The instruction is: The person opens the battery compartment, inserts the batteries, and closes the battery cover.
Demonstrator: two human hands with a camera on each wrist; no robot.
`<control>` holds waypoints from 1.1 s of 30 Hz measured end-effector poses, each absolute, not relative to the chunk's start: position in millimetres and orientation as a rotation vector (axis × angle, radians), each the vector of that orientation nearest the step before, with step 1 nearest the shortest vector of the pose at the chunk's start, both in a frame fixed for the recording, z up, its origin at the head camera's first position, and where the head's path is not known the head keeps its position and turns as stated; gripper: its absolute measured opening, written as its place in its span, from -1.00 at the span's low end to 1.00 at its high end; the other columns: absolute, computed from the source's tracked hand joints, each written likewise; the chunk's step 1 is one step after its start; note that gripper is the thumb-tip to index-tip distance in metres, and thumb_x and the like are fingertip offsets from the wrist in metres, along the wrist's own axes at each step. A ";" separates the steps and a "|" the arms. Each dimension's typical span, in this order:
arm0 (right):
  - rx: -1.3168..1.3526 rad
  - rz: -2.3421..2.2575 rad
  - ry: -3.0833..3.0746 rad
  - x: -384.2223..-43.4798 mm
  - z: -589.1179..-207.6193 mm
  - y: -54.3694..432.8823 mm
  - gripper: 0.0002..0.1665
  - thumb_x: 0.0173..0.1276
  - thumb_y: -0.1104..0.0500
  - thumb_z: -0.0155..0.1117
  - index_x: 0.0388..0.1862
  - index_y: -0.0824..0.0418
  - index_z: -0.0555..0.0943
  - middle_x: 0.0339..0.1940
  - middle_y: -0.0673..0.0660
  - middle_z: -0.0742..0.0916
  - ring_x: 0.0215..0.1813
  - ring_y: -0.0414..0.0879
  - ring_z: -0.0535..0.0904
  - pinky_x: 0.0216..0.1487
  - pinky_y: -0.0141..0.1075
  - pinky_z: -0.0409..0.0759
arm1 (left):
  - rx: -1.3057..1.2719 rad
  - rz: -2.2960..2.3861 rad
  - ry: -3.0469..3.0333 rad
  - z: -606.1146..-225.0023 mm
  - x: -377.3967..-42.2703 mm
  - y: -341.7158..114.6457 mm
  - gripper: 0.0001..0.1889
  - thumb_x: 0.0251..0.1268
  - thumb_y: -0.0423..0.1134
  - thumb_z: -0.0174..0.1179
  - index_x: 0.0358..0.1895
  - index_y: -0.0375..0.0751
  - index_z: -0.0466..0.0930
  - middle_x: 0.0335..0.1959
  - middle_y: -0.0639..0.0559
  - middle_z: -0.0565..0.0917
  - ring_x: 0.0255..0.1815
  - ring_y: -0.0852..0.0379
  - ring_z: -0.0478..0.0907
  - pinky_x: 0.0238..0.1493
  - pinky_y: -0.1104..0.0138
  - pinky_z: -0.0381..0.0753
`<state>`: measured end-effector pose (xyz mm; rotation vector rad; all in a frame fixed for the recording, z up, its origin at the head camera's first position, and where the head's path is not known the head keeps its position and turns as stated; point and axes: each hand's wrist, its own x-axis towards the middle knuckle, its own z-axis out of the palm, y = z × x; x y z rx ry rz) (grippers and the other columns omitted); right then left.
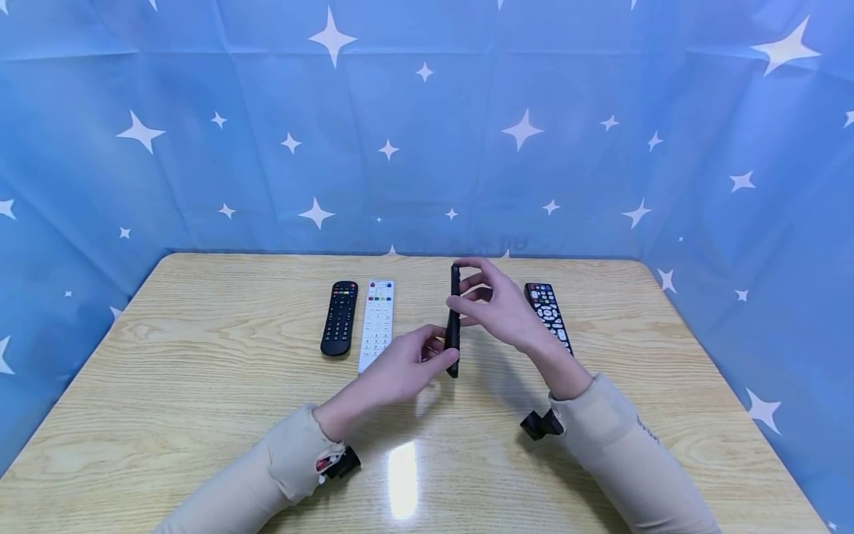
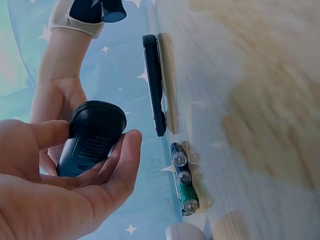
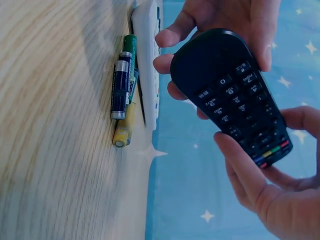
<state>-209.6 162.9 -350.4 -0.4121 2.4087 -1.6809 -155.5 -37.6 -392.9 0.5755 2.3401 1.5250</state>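
A black remote control is held on its edge above the middle of the table, between both hands. My left hand grips its near, wide end, thumb on one side and fingers on the other. My right hand pinches the far end, by the coloured buttons. Its keys face right; the back, with a cover and small print, shows in the left wrist view. Several loose batteries lie on the table; in the head view they are hidden behind the left hand.
Left of the hands lie another black remote and a white remote. A black remote with white keys lies partly behind the right forearm. A blue star-patterned cloth stands behind the wooden table.
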 end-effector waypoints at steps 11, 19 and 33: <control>-0.469 -1.713 2.357 -210.4 -351.3 163.7 -0.26 0.46 0.20 0.34 0.56 0.05 0.33 0.16 0.31 0.57 0.03 0.18 0.63 -0.04 0.09 0.72 | 0.509 1.616 2.279 -395.8 -156.6 -38.6 -0.57 0.55 -0.01 0.19 0.23 -0.24 0.45 -0.16 0.03 0.68 -0.18 -0.03 0.67 -0.24 0.24 0.59; -0.488 -1.728 2.336 -209.5 -350.4 163.4 -0.26 0.49 0.26 0.28 0.58 0.08 0.30 0.23 0.32 0.56 0.06 0.18 0.60 -0.08 -0.03 0.75 | 0.470 1.695 2.237 -396.2 -157.0 -38.1 -0.57 0.52 -0.07 0.24 0.19 -0.31 0.43 -0.08 -0.07 0.65 -0.13 0.09 0.67 -0.13 0.26 0.64; -0.475 -1.797 2.253 -207.7 -349.9 163.3 -0.36 0.56 0.25 0.22 0.55 0.18 0.32 0.20 0.39 0.60 0.11 0.21 0.63 -0.11 -0.05 0.76 | 0.430 1.675 2.306 -396.0 -156.8 -39.2 -0.50 0.40 -0.02 0.36 0.14 -0.24 0.37 -0.16 -0.03 0.64 -0.22 0.06 0.65 -0.19 0.22 0.63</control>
